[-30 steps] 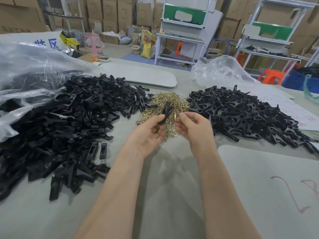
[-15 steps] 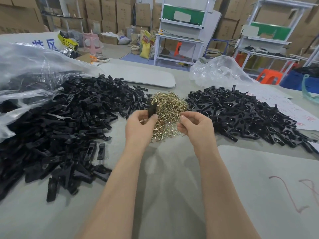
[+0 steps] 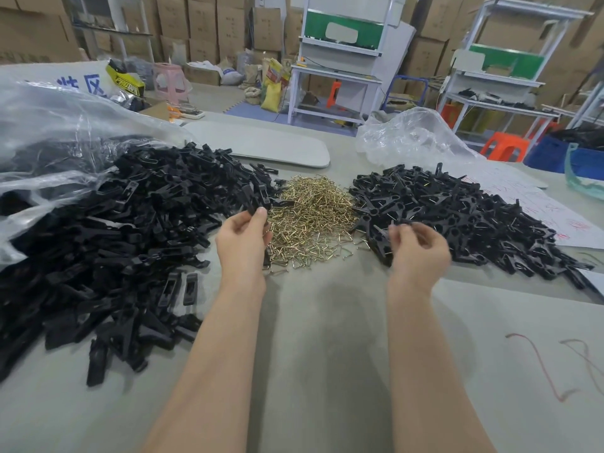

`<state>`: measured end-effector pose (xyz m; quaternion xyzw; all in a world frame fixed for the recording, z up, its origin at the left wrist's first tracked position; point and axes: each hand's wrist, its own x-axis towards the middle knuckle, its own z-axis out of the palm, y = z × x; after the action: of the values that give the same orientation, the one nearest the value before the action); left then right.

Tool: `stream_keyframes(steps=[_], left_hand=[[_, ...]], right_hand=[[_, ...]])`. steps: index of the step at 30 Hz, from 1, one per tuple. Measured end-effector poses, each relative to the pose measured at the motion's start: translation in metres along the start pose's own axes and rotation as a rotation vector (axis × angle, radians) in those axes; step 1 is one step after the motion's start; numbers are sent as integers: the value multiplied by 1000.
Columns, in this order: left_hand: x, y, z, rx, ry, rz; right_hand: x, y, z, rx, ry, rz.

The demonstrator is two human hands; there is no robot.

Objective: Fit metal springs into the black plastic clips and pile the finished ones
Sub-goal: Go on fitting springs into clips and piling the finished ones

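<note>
Stretching out from the near edge, two bare forearms reach over a dull grey counter (image 3: 310,371), with red scribbles (image 3: 549,367) on the paler board to the right. The left hand (image 3: 242,238) pinches one black clip (image 3: 251,199) between thumb and fingers, holding it up at the rim of the loose clip pile (image 3: 108,243) that sprawls across the left side. The right hand (image 3: 420,248) hangs over the near edge of the right-hand pile of clips (image 3: 464,217), fingers curled inward and blurred; whether anything sits in them I cannot tell. Between the two heaps lies a mound of brass-coloured springs (image 3: 313,214).

Behind, a crumpled clear bag (image 3: 49,132) covers more clips on the left, a flat grey board (image 3: 261,147) lies in the middle, and another clear bag (image 3: 411,138) sits to the right. Beyond the counter stand white workstations (image 3: 313,31) with green panels, a pink stool (image 3: 170,81), an orange stool (image 3: 505,147) and walls of cardboard boxes (image 3: 202,27).
</note>
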<state>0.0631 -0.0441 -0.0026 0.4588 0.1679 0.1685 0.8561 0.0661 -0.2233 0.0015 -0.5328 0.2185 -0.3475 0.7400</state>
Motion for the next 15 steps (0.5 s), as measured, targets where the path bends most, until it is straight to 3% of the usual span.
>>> stream_keyframes(steps=[2,4,8,11,13,15], left_hand=[[0,1,0,5,3,3],[0,0,0,8,4,2],[-1,1,1,12,5,9],[-2,0,1,19,5,16],[-2,0,1,24,3,20],[-2,-1,2,34,1,21]], right_hand=[[6,-2,-5,-92,68,-45],[5,1,-3,-402,-20,-107],[-18,11,10,-812,-409,-398],[-37,25,22,-1047,-792,-404],[-43,36,28,-1240,-888,-370],[-45,42,31,-1247,-868,-362]])
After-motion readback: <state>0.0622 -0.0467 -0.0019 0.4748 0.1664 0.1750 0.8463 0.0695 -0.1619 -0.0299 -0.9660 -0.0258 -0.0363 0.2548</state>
